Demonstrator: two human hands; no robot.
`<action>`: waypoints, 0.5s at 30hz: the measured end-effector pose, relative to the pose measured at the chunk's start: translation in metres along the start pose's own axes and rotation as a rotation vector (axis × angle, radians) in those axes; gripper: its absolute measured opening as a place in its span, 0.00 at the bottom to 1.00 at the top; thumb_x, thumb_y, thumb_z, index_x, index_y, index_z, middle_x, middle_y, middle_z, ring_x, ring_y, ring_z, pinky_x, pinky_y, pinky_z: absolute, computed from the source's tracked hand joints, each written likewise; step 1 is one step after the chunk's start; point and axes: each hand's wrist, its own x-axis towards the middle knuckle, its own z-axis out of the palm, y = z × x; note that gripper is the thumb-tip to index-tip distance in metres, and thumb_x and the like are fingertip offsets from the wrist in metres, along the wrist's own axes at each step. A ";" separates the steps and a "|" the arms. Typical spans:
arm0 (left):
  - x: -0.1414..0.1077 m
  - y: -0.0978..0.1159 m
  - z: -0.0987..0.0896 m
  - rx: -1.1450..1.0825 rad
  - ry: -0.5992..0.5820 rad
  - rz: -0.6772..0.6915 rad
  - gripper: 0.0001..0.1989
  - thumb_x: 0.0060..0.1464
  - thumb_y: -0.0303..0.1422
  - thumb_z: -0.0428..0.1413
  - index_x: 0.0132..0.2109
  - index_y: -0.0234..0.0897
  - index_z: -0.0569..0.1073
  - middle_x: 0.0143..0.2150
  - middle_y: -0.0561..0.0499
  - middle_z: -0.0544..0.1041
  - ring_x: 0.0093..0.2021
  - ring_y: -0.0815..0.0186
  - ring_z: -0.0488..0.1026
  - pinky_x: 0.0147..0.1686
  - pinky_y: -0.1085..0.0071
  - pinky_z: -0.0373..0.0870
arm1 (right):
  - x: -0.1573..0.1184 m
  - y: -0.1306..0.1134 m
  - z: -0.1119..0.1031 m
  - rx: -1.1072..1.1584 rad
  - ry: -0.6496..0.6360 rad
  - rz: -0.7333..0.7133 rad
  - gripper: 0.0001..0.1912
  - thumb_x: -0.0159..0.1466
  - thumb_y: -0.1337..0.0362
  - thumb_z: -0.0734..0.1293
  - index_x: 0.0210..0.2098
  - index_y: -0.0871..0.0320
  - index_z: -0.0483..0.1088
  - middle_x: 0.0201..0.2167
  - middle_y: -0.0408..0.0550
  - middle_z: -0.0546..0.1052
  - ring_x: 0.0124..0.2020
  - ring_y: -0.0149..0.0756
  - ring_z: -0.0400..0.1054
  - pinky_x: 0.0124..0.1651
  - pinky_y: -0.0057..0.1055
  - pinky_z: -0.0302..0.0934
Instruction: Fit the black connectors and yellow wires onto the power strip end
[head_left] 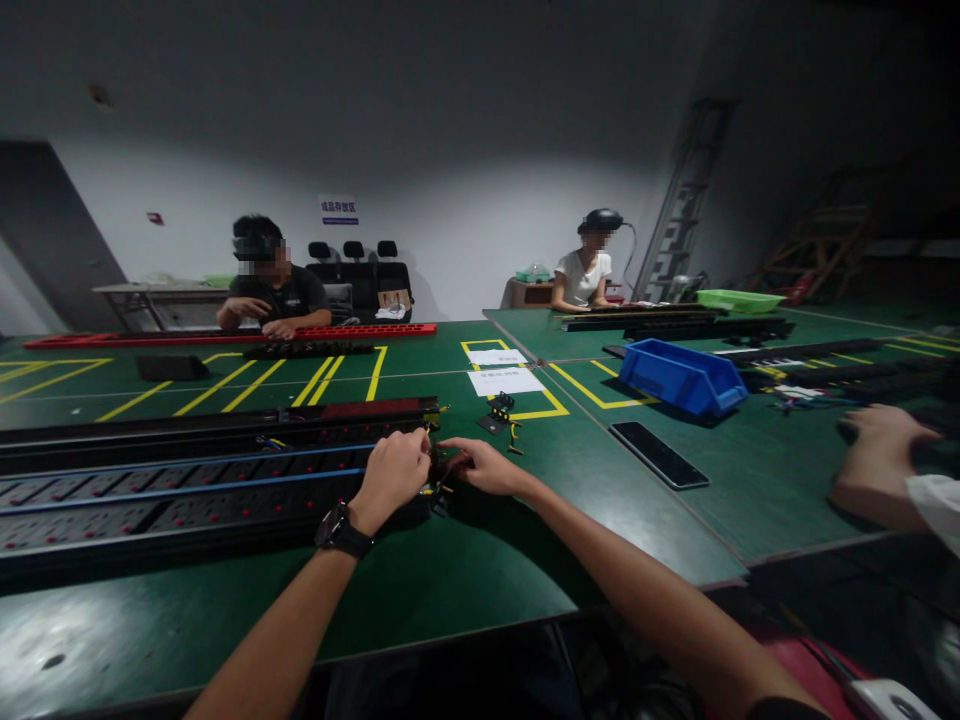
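Note:
Long black power strips [210, 508] with rows of sockets, red dots and blue edges lie side by side at left. My left hand [394, 470], with a black watch [343, 530] on its wrist, is closed at their right end; what its fingers hold is hidden. From the right, my right hand [484, 467] pinches at thin wires [442, 490] coming out of that end. The fingertips of both hands nearly meet there. Just beyond my hands lie small black parts [496, 412] and a short yellow-and-black wire piece [514, 438].
A dark phone [658, 455] and a blue bin [681, 378] are to the right on the green table [600, 530]. A co-worker's arm [881, 460] reaches in at far right. Two people sit across the table. Paper sheets [504, 382] and a red rail [150, 338] lie farther back.

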 end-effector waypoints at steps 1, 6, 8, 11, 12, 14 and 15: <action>0.000 0.000 0.000 0.002 0.000 0.002 0.08 0.61 0.28 0.48 0.42 0.38 0.73 0.37 0.45 0.78 0.41 0.58 0.75 0.41 0.65 0.65 | 0.000 0.000 0.000 -0.004 -0.001 0.001 0.35 0.55 0.78 0.61 0.62 0.61 0.66 0.41 0.50 0.83 0.43 0.39 0.78 0.48 0.33 0.69; 0.001 -0.001 0.002 0.014 -0.018 -0.003 0.09 0.61 0.28 0.49 0.42 0.38 0.73 0.38 0.45 0.79 0.42 0.58 0.75 0.42 0.66 0.66 | 0.000 0.000 0.000 -0.005 -0.007 0.008 0.37 0.53 0.79 0.61 0.62 0.59 0.67 0.41 0.49 0.83 0.42 0.38 0.78 0.47 0.33 0.69; 0.001 -0.001 0.002 0.015 -0.018 -0.003 0.09 0.61 0.29 0.49 0.42 0.39 0.73 0.38 0.45 0.79 0.42 0.59 0.75 0.42 0.66 0.66 | 0.000 0.000 0.000 0.000 -0.001 0.009 0.36 0.53 0.79 0.61 0.62 0.59 0.67 0.42 0.49 0.83 0.43 0.38 0.78 0.47 0.33 0.69; 0.001 -0.001 0.002 0.021 -0.009 0.004 0.09 0.61 0.28 0.49 0.42 0.39 0.73 0.38 0.46 0.79 0.42 0.59 0.75 0.42 0.66 0.66 | 0.000 0.000 0.000 0.004 0.003 0.017 0.36 0.54 0.79 0.61 0.62 0.59 0.67 0.42 0.49 0.83 0.43 0.38 0.78 0.48 0.33 0.69; 0.001 -0.001 0.003 0.022 -0.006 0.007 0.09 0.61 0.28 0.49 0.42 0.39 0.73 0.38 0.45 0.79 0.42 0.58 0.75 0.42 0.66 0.66 | 0.000 0.001 0.000 0.006 0.004 0.018 0.36 0.54 0.79 0.61 0.62 0.59 0.67 0.42 0.49 0.83 0.44 0.38 0.78 0.48 0.33 0.69; 0.001 -0.001 0.003 0.022 -0.003 0.011 0.09 0.61 0.28 0.49 0.42 0.39 0.73 0.37 0.45 0.78 0.41 0.58 0.75 0.41 0.66 0.66 | 0.000 0.001 0.000 0.013 0.005 0.015 0.36 0.54 0.79 0.60 0.62 0.59 0.67 0.42 0.49 0.83 0.43 0.38 0.78 0.48 0.33 0.69; 0.001 -0.002 0.003 0.020 -0.001 0.012 0.09 0.61 0.28 0.48 0.42 0.39 0.73 0.37 0.45 0.78 0.41 0.58 0.75 0.41 0.65 0.66 | 0.000 0.000 0.001 0.016 0.007 0.011 0.36 0.53 0.79 0.60 0.61 0.59 0.68 0.42 0.49 0.83 0.43 0.38 0.78 0.47 0.33 0.69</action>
